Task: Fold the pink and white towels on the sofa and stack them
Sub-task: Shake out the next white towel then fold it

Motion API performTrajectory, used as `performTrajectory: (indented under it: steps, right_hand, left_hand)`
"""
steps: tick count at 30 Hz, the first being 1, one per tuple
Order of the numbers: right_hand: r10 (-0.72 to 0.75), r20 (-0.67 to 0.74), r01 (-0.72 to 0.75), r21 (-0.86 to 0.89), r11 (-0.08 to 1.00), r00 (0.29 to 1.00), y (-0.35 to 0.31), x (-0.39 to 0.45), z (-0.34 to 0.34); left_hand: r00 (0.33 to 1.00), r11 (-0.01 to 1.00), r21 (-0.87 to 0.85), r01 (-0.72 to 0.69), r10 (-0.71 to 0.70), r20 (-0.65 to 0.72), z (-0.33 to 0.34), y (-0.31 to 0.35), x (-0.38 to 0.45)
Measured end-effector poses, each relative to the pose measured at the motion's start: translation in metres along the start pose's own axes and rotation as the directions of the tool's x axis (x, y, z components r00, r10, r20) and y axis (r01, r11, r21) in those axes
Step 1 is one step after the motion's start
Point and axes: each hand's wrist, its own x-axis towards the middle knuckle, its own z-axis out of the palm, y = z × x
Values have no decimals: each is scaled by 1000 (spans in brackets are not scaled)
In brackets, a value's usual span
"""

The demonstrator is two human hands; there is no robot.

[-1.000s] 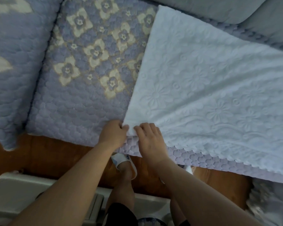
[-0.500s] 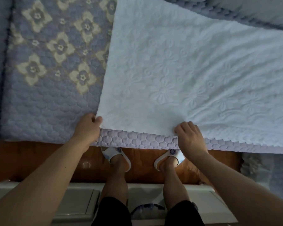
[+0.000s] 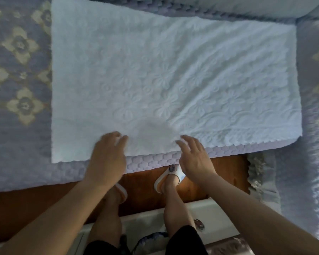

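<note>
Nearest to us are our 2 legs in white slippers [image 3: 167, 178] on the wooden floor [image 3: 35, 208]. Above them our left hand [image 3: 107, 161] and right hand [image 3: 195, 159] reach over the front edge of the sofa [image 3: 17, 137], both blurred, with fingers loosely spread and gripping nothing; the fingertips lie over the near edge of the white towel [image 3: 173, 80]. The towel lies flat on the sofa seat, its far edge near the back cushions [image 3: 228, 6].
</note>
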Motion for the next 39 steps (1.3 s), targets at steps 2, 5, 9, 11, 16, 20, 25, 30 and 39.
performTrajectory:
  steps: [2, 5, 9, 11, 16, 20, 25, 30, 39]
  right_hand:
    - [127, 4, -126, -52, 991, 992, 39, -9, -3]
    - [193, 87, -173, -194, 966, 977, 108, -28, -7]
    - [465, -7, -460, 139, 877, 885, 182, -53, -12]
    - [819, 19, -722, 484, 494, 573, 219, -51, -25]
    - [810, 581, -96, 813, -574, 79, 326, -24, -59]
    - [769, 638, 7, 769, -639, 47, 382, -26, -57]
    - [796, 605, -46, 794, -606, -21, 430, -34, -35]
    - [894, 403, -375, 811, -448, -196, 421, -24, -52]
    - [246, -448, -131, 270, 954, 859, 258, 174, -99]
  left_hand:
    - [981, 989, 2, -147, 146, 125, 23, 39, 16]
    - [943, 964, 118, -237, 200, 264, 51, 59, 24]
    - [926, 945, 266, -188, 81, 367, 53, 80, 22]
    - [917, 941, 312, -130, -6, 400, 45, 103, 32]
    - [945, 942, 227, -247, 182, 272, 44, 190, 88]
    - [863, 881, 156, -447, 379, 335, 77, 271, 118]
    - [793, 860, 180, -478, 334, 510, 99, 309, 116]
    - [865, 891, 172, -419, 335, 374, 82, 314, 128]
    - [983, 966, 210, 155, -128, -134, 33, 194, 266]
